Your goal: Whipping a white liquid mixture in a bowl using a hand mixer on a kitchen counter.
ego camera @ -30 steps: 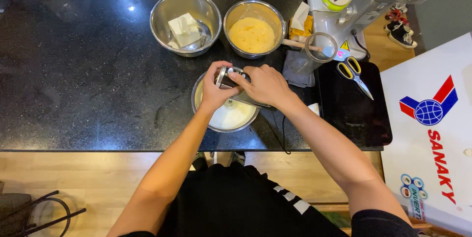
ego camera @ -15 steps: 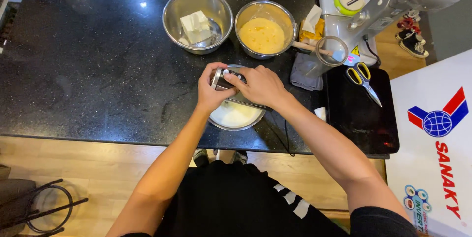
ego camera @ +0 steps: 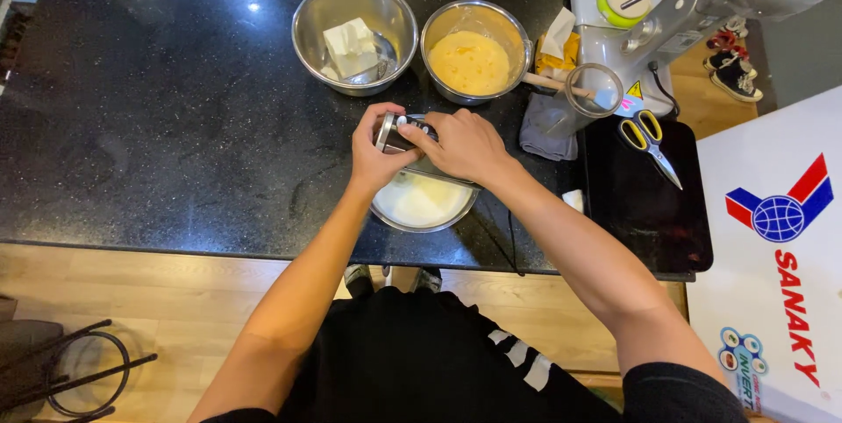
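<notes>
A black speckled stone counter [ego camera: 158, 125] fills the far part of the scene, with wooden floor [ego camera: 132, 291] at its near edge. A white appliance box [ego camera: 772, 239] stands on the right. A stand mixer [ego camera: 649, 20] sits at the far right of the counter, left of it two steel bowls [ego camera: 355, 33]. Nearest, a steel bowl of white batter [ego camera: 423, 202] lies under both hands. The left hand [ego camera: 375, 149] and right hand [ego camera: 460, 144] are closed around a small metal tin [ego camera: 395, 132] above that bowl.

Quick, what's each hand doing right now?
Left hand: grip closed on the small metal can, above the bowl of white mix.
Right hand: grip closed on the same can's other end.
</notes>
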